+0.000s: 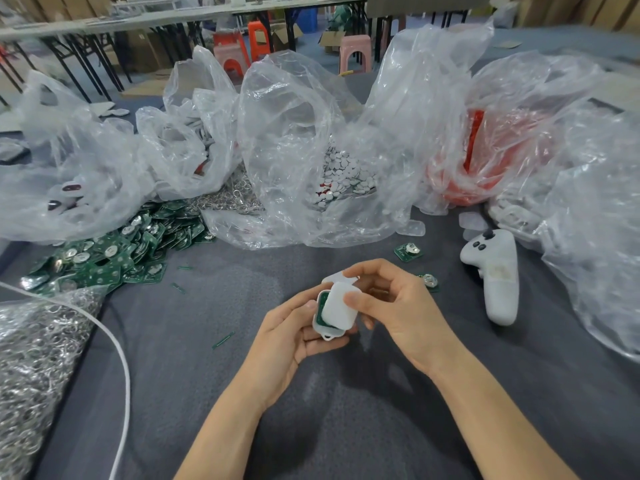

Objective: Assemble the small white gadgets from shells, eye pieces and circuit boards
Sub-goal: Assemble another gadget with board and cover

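Note:
My left hand (289,332) cradles a small white shell base (327,329) with a loop at its near end; a green circuit board (322,304) lies inside it. My right hand (391,301) pinches a white shell lid (337,308) between thumb and fingers, holding it tilted over the base so it partly covers the board. Both hands are over the middle of the grey cloth (207,375). A pile of green circuit boards (114,247) lies at the left. Small white eye pieces (346,178) fill a clear bag in the centre.
Crumpled clear bags (104,161) line the back, one holding red parts (485,168). A white controller (495,275) lies at right, with two loose boards (408,251) near it. A bag of metal rings (31,358) and a white cable (117,348) sit at left.

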A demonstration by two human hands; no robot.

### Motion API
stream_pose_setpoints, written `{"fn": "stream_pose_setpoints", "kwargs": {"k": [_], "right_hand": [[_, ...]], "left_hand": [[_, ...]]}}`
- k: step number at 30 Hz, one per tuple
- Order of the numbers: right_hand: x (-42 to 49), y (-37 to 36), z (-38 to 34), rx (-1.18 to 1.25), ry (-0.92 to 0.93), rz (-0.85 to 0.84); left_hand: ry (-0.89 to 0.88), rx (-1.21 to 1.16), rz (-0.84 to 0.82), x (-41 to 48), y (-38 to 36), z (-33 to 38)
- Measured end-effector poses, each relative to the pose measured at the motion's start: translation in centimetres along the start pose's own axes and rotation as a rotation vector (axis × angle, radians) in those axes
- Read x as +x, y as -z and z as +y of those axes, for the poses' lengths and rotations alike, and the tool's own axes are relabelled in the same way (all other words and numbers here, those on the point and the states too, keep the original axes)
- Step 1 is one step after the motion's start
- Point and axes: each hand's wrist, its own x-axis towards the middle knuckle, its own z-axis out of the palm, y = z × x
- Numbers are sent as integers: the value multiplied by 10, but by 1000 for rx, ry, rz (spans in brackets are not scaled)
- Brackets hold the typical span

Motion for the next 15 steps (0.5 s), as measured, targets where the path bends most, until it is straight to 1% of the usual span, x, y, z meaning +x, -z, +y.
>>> {"fn": "stream_pose_setpoints", "kwargs": {"k": [4, 11, 15], "right_hand": [[-1, -2, -1, -32, 0, 49], [-1, -5, 1, -37, 43, 97], [-1, -6, 6, -195, 49, 150]], "left_hand": [[-8, 50, -4, 0, 0, -1], [-1, 47, 10, 0, 0, -1], [6, 27, 13, 0, 0, -1]]}}
